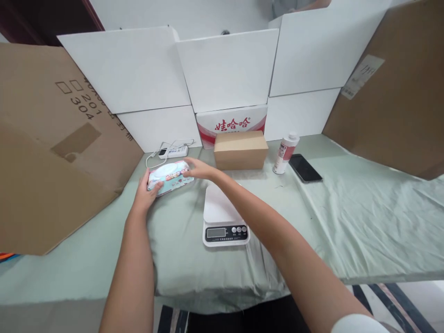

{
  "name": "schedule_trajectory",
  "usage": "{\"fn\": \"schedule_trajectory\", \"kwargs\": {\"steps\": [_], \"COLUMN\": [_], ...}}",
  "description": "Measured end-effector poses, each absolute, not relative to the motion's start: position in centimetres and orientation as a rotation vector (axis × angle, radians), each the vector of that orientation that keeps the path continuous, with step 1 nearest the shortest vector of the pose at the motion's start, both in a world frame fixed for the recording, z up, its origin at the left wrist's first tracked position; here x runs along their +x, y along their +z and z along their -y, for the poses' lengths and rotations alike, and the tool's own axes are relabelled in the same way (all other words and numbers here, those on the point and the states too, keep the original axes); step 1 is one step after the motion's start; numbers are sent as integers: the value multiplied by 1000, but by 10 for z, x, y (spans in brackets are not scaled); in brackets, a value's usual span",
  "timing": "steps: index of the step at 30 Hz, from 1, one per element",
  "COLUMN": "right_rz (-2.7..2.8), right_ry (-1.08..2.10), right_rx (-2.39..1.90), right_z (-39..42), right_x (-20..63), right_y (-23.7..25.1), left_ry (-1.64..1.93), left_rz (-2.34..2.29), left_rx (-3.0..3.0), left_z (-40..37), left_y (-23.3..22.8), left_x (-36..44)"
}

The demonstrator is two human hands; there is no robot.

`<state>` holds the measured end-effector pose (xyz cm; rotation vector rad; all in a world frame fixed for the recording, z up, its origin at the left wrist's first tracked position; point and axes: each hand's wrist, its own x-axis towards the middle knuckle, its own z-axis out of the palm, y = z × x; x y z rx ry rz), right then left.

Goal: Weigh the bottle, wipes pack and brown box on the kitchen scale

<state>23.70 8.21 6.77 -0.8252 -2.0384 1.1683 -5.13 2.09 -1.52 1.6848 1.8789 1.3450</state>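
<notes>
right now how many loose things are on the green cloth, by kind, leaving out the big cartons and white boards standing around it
wipes pack, held by left hand and right hand: 1
scale: 1
brown box: 1
bottle: 1
phone: 1
power strip: 1
total: 6

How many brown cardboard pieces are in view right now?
3. A small closed box sits behind the scale; a big sheet leans at the left; another leans at the right. More may be hidden behind the white panels.
</notes>
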Motion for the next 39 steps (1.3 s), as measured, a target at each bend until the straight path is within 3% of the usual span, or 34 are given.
{"fn": "schedule_trajectory", "kwargs": {"steps": [3,7,10,16,21,27,39], "right_rz": [1967,1566,1140,1113,1167,1237,1943], "right_ry": [1028,186,-72,275,304,487,694], "right_rx": [-867,-1034,-1298,-1616,-1675,-1249,-1004], "right_z": [-41,5,1,-39,-38,-11,60], "right_x": [306,428,494,518,513,471,369], "right_y": [76,71,48,1,-1,25,29], "left_ry": [1338,1616,1771,1503,1077,625,554], "left_rz": [-1887,-1825,-1681,-1743,-1894,-1760,-1628], "left_rx": [1789,2036,2169,2290,2229,2209,2285], "left_z": [-19,-13,-5,5,3,0,2], "left_y": [-7,9,18,15,8,8,12], "left_x": [-49,-21,15,62,70,86,94]}}
